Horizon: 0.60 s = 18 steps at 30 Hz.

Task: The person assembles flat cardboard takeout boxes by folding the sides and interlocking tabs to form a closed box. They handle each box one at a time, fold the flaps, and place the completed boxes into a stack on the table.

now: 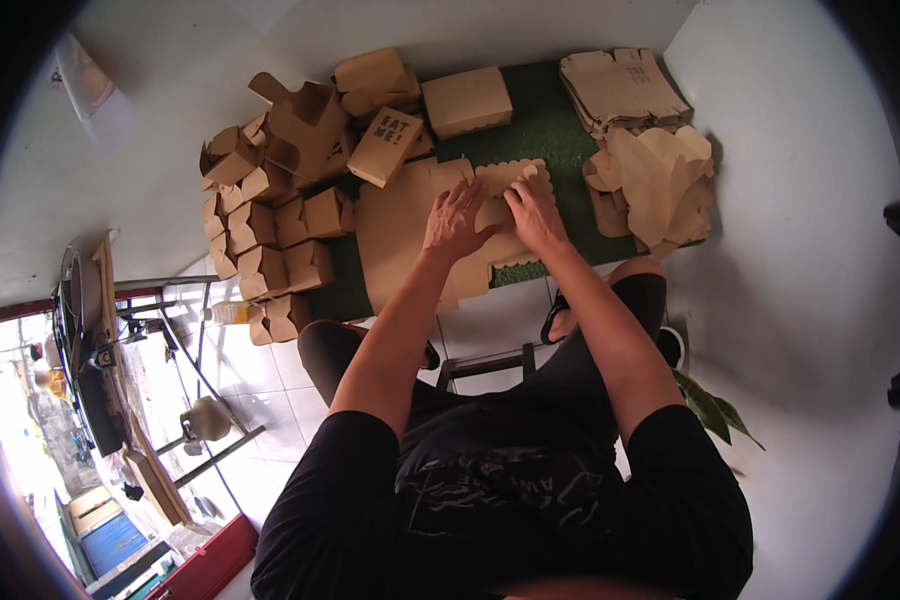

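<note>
A flat brown cardboard box blank with scalloped edges lies on the green table covering in front of me. My left hand rests on its middle, palm down and fingers spread. To its right, my right hand has its fingers curled down onto the scalloped flap near the blank's right end. The undersides of those fingers are hidden. Just beyond the blank stands a folded box with dark printing, and a larger closed box sits farther back.
Several small folded boxes are stacked at the left, beside a large open box. At the right lie a pile of flat blanks and loose brown sheets. White walls enclose the back and right; a metal-framed stand is at the left.
</note>
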Tool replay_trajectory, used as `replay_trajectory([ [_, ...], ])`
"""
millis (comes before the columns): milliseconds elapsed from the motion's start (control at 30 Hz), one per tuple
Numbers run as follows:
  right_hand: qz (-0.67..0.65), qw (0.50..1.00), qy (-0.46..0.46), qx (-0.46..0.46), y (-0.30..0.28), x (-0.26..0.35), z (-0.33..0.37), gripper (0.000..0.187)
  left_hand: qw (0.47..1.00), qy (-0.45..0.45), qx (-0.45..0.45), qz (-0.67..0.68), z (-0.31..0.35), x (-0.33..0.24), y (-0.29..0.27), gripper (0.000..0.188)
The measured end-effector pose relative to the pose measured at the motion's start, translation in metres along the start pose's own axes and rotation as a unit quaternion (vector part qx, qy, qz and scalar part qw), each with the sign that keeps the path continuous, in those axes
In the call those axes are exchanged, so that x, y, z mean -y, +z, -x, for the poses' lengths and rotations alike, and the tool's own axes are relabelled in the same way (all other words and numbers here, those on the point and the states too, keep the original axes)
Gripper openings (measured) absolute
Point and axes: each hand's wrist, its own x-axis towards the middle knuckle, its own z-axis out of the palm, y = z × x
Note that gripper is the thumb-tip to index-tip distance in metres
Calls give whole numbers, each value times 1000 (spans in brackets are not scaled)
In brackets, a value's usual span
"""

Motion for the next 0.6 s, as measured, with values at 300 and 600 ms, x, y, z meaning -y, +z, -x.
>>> replay_trajectory([
  [300,73,997,-25,28,14,3,-3,53,994,-2,18,-106,3,-18,19,83],
  [600,84,995,-23,48,23,-8,-4,54,996,-36,31,-82,10,-20,16,81],
])
